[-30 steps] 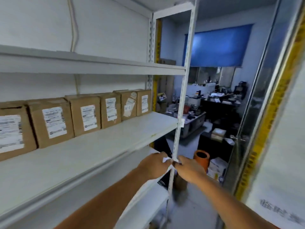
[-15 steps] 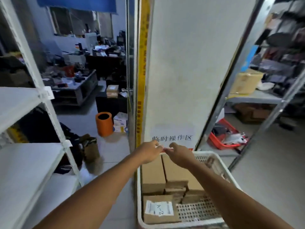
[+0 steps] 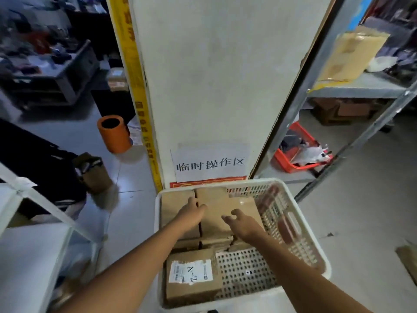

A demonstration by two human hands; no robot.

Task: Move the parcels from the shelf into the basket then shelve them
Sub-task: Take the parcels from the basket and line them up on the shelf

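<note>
While both arms reach down into the basket [image 3: 300, 219], the left hand [image 3: 191, 212] lies with straight fingers on the top of a brown parcel, at the seam between the two tallest boxes, gripping nothing. The right hand [image 3: 242, 223] hovers just beside it over the middle parcel [image 3: 216, 207], fingers spread and loosely curved, holding nothing.

Three cardboard parcels stand upright along the far end of the white perforated basket; lower boxes show beneath them, though I cannot count those. One more parcel [image 3: 191, 277] lies flat in the near left corner, its white label marked by hand "A-2"; the printed lines on it are too small to read. The rest of the basket floor is bare mesh.

Behind the basket a white pillar carries one paper sign [image 3: 211, 162] reading "临时操作区". One orange cylinder [image 3: 114, 134] stands on the floor to the left, one red crate [image 3: 301, 151] sits under the metal rack on the right, and a white shelf [image 3: 29, 247] edges in at the near left.
</note>
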